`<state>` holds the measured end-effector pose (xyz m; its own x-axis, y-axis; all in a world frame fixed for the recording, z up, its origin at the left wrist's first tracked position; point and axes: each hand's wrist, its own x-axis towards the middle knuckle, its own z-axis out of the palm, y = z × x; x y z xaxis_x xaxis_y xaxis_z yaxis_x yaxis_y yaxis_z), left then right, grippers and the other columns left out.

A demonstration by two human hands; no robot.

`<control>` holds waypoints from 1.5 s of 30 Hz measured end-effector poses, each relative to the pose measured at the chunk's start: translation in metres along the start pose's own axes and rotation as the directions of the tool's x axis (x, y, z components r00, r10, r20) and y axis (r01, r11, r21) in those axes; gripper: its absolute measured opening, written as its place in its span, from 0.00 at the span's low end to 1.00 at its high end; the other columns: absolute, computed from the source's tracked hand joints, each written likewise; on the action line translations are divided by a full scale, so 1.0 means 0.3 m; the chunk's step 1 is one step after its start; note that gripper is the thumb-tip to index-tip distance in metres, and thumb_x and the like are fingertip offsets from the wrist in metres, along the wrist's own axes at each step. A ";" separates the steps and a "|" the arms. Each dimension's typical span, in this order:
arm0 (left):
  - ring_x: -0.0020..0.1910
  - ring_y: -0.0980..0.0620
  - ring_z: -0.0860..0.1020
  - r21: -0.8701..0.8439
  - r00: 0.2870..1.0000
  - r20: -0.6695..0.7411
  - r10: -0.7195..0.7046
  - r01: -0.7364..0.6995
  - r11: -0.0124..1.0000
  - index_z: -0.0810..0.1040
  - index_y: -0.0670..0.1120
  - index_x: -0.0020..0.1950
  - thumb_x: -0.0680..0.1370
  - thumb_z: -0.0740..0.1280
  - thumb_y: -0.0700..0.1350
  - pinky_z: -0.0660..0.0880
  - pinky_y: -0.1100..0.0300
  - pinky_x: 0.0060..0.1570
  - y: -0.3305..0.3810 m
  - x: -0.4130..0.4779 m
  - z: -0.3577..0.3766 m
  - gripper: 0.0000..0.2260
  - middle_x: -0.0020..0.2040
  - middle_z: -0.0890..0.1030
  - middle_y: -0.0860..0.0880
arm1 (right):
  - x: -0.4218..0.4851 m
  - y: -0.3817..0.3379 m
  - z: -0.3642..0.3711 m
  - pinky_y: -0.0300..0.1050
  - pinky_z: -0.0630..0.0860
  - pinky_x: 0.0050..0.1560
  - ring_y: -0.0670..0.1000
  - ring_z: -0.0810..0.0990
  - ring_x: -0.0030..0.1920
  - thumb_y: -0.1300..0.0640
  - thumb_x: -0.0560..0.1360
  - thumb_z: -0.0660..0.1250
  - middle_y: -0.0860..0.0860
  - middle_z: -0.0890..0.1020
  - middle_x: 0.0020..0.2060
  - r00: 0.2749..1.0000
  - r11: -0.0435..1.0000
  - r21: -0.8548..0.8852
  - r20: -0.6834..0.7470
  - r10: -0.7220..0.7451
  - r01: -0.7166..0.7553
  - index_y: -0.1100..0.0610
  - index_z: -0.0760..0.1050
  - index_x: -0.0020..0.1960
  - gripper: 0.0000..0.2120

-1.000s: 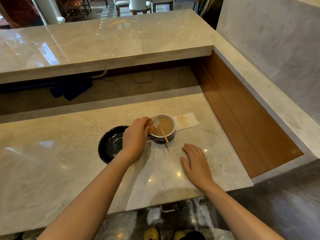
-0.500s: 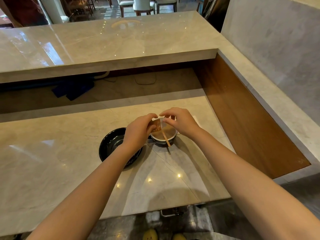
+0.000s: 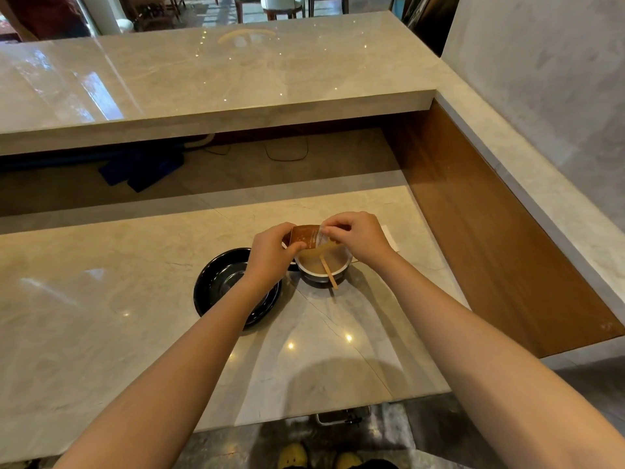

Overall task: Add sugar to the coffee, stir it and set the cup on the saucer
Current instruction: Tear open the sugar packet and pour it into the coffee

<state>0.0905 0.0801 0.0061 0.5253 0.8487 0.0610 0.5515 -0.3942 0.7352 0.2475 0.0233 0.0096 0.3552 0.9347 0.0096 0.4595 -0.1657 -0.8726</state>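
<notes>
Since half a second ago: sugar packet turned flatter and more fully shown, brown printed face up toward the camera; both hands kept at the cup, much as before.

Left hand pinching the packet's left end between thumb and fingers. Right hand pinching the packet's right end, fingertips curled in at the pale, whitish corner. Packet stretched between the two hands, held just above the far-left rim of the cup. Whether the packet is torn open: cannot tell.

Cup directly below and between the hands, standing on the surface, just right of the saucer and not on it. Left wrist crossing over the saucer's right side.

Packet: small, rectangular, brown with light speckled print, a lighter strip at the right end, tilted a little down toward the right. Cup: dark outside, pale inside, holding light-brown milky coffee. Wooden stirrer leaning in the coffee, its near end poking out over the cup's front rim. Saucer: black, glossy, round, with a raised rim.

White napkin lying on the surface beyond the right hand, mostly hidden by it. Surface: pale polished stone, with small bright reflections of lights near the front edge.
</notes>
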 end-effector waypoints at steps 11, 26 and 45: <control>0.46 0.52 0.75 -0.060 0.999 -0.030 -0.011 0.009 0.998 0.78 0.43 0.56 0.74 0.67 0.41 0.69 0.70 0.40 -0.017 -0.004 -0.001 0.11 0.51 0.82 0.44 | 0.020 0.006 0.004 0.45 0.78 0.50 0.48 0.79 0.45 0.60 0.73 0.68 0.48 0.82 0.41 0.998 1.000 -0.021 0.064 0.014 -0.012 0.58 0.82 0.48 0.06; 0.53 0.48 0.77 -0.021 0.998 -0.053 -0.013 0.012 1.000 0.76 0.44 0.58 0.75 0.66 0.39 0.74 0.59 0.52 -0.005 0.008 0.012 0.12 0.55 0.81 0.44 | 0.008 0.006 0.006 0.42 0.76 0.49 0.47 0.78 0.45 0.61 0.73 0.67 0.49 0.82 0.42 0.998 0.997 -0.080 0.069 0.015 -0.010 0.57 0.82 0.46 0.05; 0.48 0.55 0.76 -0.100 0.996 -0.089 -0.013 0.004 0.995 0.76 0.45 0.60 0.74 0.68 0.39 0.71 0.70 0.45 -0.011 0.005 0.009 0.14 0.53 0.81 0.46 | 0.004 0.003 0.005 0.35 0.72 0.43 0.46 0.77 0.44 0.62 0.73 0.67 0.54 0.84 0.46 0.999 0.993 -0.115 0.034 -0.015 0.019 0.59 0.82 0.47 0.06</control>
<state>0.0913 0.0818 0.0018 0.4582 0.8819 0.1113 0.4863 -0.3535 0.7991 0.2470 0.0248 0.0082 0.3199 0.9474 0.0062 0.5569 -0.1827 -0.8103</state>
